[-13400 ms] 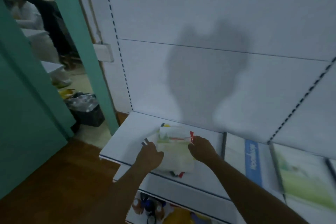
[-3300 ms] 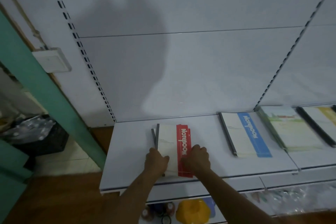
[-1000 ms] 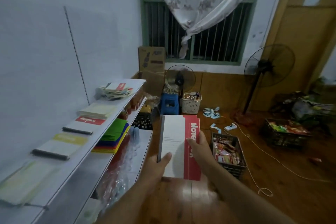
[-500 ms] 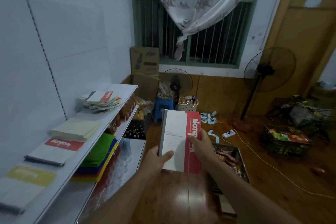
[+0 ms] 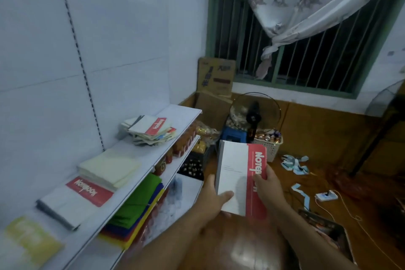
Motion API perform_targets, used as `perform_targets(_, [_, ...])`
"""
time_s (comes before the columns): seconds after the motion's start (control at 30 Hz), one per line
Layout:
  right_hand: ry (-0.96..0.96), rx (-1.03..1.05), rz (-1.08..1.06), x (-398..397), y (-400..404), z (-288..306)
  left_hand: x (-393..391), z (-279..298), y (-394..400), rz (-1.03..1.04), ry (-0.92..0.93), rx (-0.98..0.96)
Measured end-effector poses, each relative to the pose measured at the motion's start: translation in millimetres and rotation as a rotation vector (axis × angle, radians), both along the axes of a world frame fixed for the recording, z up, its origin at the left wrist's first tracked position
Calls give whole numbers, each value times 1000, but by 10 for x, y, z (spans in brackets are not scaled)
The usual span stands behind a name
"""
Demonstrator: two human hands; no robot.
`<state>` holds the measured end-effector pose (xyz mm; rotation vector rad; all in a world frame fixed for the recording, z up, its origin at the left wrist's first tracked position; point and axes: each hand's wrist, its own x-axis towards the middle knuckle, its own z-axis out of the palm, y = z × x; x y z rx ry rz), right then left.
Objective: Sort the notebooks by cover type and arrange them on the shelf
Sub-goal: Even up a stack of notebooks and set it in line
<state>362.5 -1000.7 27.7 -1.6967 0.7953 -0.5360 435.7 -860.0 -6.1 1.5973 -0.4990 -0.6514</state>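
The notebook point(image 5: 241, 178) has left the shelf point(image 5: 140, 173); left hand point(image 5: 211, 200) and right hand point(image 5: 266, 188) clamp fingers on its near edges. It looks light, stiff, safest held there.

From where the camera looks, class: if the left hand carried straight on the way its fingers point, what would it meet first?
The left hand already grips the notebook, so that comes first. Past it, probably the blue stool by the basket, though depth is unclear.

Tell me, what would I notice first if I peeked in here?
Probably the red-and-white notebook held up in the middle by both hands, left hand and right hand. Next, the messy notebook pile at the far end of the white shelf on the left.
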Motion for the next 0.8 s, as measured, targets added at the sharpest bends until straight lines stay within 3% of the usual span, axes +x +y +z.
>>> perform_targets(0.2, [24, 61, 240, 1169, -171, -92, 795, -8, -20, 259, -4, 72])
perform_targets(0.37, [77, 65, 526, 1989, 186, -233, 1141, -63, 384, 551, 5, 50])
perform_targets(0.63, [142, -150, 953, 2659, 1301, -538, 1397, -281, 1421, 975, 6, 160])
perform_targets(0.8, [169, -323, 1165, 2908, 2079, -657, 1428, -430, 2105, 1190, 61, 404])
